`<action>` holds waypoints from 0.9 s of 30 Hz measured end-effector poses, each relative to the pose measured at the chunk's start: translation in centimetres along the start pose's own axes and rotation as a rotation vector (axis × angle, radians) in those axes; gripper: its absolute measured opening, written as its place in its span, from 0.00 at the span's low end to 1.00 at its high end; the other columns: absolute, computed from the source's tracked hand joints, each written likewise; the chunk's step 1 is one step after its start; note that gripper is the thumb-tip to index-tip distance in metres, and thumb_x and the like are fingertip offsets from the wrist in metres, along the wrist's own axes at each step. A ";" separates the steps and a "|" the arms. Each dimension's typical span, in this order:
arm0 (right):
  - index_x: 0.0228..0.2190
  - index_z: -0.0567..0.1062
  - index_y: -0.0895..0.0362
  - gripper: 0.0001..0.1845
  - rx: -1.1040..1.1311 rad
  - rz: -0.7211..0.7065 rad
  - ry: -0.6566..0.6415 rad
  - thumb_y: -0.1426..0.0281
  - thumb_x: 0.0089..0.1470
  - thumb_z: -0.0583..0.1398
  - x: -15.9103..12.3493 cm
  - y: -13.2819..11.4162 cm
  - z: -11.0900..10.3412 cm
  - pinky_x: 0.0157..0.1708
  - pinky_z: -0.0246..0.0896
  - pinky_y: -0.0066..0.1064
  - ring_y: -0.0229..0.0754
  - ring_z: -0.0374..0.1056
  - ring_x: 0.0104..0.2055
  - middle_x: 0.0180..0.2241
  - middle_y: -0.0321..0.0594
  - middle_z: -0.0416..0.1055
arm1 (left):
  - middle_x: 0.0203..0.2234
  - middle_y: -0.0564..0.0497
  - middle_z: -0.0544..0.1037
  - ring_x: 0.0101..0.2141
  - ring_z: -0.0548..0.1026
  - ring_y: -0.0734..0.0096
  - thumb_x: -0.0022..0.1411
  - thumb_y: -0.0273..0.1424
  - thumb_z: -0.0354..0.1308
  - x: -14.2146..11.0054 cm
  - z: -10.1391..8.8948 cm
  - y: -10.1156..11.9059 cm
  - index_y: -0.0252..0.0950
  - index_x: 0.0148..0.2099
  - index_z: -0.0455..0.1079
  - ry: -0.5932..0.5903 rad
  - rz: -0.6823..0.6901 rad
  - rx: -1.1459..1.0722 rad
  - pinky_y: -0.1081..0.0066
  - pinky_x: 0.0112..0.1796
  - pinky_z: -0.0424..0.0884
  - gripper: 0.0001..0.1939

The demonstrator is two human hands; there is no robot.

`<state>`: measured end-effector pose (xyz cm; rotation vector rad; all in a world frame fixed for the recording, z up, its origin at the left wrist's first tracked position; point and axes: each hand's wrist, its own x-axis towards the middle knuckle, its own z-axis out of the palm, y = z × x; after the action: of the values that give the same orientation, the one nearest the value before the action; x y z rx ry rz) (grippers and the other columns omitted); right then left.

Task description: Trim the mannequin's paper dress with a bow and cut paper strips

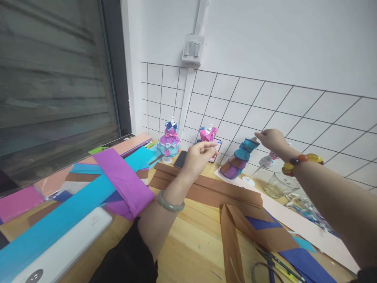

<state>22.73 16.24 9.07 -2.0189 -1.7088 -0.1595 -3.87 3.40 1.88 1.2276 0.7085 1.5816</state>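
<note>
At the right, my right hand [272, 142] is closed in a pinch at the top of a small dress form in a tiered crepe-paper dress [235, 161]. This dress is teal above, with brown and purple tiers below, and it leans to the right. My left hand [198, 159] hangs in mid-air over the table, thumb and fingers pressed together; anything between the fingertips is too small to make out. Behind it, partly hidden, are a pink-bowed dress form [209, 133] and a lit phone [218, 147]. A purple and turquoise dress form [169, 139] stands farther left.
Brown crepe paper strips [212, 188] cross the table, with scissors [272, 259] at the front right. A purple strip [123, 179] lies over a turquoise strip [67, 208] beside a white slab-shaped object [67, 243]. A glass bowl [279, 184] sits at the right, below a wall grid [240, 76].
</note>
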 end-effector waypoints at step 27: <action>0.39 0.75 0.65 0.25 0.070 -0.045 -0.075 0.56 0.53 0.53 -2.9 -0.8 -1.1 0.27 0.50 0.32 0.34 0.57 0.22 0.23 0.45 0.70 | 0.31 0.45 0.77 0.35 0.75 0.69 0.55 0.29 0.56 0.3 0.7 -2.7 0.31 0.41 0.70 -0.110 0.064 0.157 0.69 0.39 0.69 0.11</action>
<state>21.60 13.26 9.13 -1.9592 -1.7819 -0.0385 -2.30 4.52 -0.11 1.4541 0.7394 1.5197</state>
